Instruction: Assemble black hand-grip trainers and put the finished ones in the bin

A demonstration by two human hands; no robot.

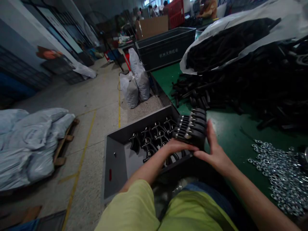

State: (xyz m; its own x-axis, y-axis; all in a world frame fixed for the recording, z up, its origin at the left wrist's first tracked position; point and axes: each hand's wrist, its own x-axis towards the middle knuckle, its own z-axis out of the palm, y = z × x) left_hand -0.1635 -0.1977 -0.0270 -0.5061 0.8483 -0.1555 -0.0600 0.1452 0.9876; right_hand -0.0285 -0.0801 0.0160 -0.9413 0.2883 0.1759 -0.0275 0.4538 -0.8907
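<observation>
A stack of several matching black curved parts (198, 125) with shiny metal fittings is held between my hands, above the right end of the grey crate (115, 175). My left hand (180, 146) reaches under the stack from the near side, fingers closed against it and partly hidden. On the stack's right side, my right hand (213, 149) presses with its fingers up along the end and its thumb low near my left fingertips. Inside the crate, similar black parts (148, 144) with metal fittings lie in rows.
A green worktable (231, 125) carries a heap of black parts (271, 86), a white bag (255, 48) and loose metal nuts or rings (276, 173). A dark bin (166, 51) stands behind. White sacks (137, 83) and a loaded pallet (64, 141) occupy the floor; people are far back.
</observation>
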